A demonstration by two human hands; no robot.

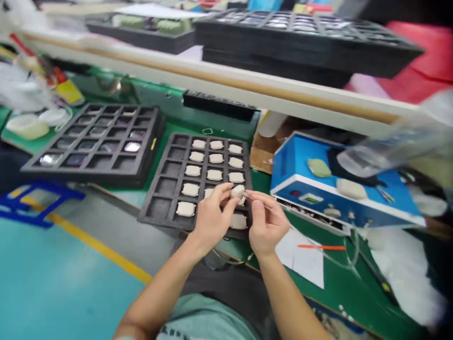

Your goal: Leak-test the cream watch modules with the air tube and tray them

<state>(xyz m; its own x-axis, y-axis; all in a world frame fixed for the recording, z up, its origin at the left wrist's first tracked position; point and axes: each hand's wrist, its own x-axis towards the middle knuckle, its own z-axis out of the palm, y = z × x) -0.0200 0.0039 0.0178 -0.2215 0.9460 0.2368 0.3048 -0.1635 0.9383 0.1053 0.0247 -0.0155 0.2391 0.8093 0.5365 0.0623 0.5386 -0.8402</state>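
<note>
My left hand (214,217) pinches a small beige rounded block (238,191) between thumb and fingers, just above a black compartment tray (159,208). Closed around a thin, pen-like tool (248,195), my right hand (268,224) brings its tip against or very close to the block; I cannot tell which. A clear thin tube (331,259) trails from near the right hand toward the blue box-shaped machine (300,165). Similar beige blocks (186,208) lie in three columns of the tray, while its left column holds none. Some compartments are hidden behind my hands.
On the left stands another black tray (141,165) with dark, shiny pieces. White paper (300,264) and an orange stick (320,247) lie at right. A greenish block (318,167) and a beige block (351,189) rest on the machine. Stacked trays (283,52) occupy the shelf (159,71) above.
</note>
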